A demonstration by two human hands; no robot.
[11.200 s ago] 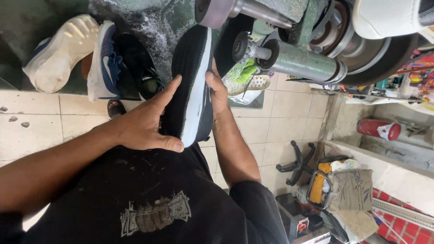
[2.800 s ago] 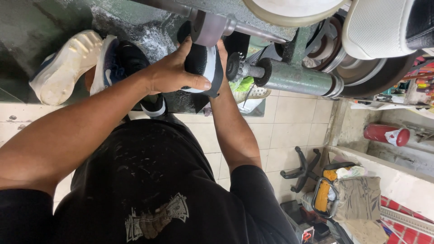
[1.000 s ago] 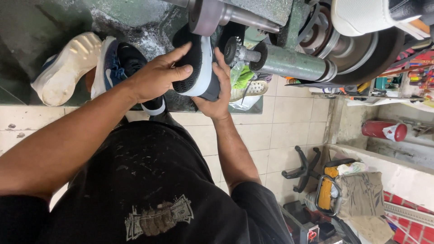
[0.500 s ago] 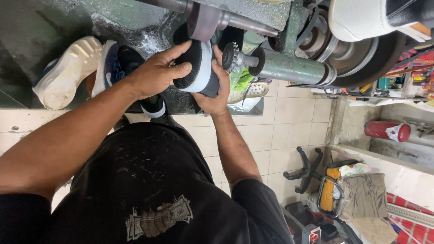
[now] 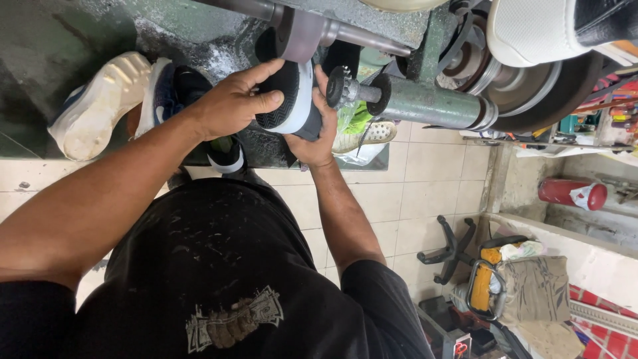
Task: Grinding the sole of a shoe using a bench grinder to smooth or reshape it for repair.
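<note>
Item: black shoe with white midsole [image 5: 292, 100], held sole-outward against the grey sanding drum [image 5: 302, 30] of a green shaft machine [image 5: 425, 103]. The shoe's upper and far end are hidden behind the hands and the drum; whether sole and drum actually touch cannot be made out.

Left hand [image 5: 229, 103]: fingers curled closed over the dark tread side of the shoe, thumb along its lower edge, firm grip.

Right hand [image 5: 316, 133]: palm under the shoe's white-edged side, fingers wrapped up behind it and mostly hidden; only the fingertips [image 5: 322, 76] show beside the small black wheel [image 5: 339, 86] on the shaft end.

Partly cut off: a large dark wheel [image 5: 565, 93] at upper right, and a white-and-black shoe [image 5: 531, 30] at the top edge, both cropped by the frame.

On the dark counter [image 5: 40, 46] behind the hands: a cream sole-up shoe [image 5: 100, 106], a blue-and-white shoe [image 5: 156, 96] just beside it, and a black shoe with white heel [image 5: 226, 153] under the left wrist.

Containers: a yellow-rimmed bag [image 5: 488, 292] on the floor at lower right, contents indistinct under crumpled cloth [image 5: 535, 289]. A red cylinder [image 5: 571, 193] lies on a ledge nearby. A green-and-white shoe [image 5: 362, 129] sits below the shaft.
</note>
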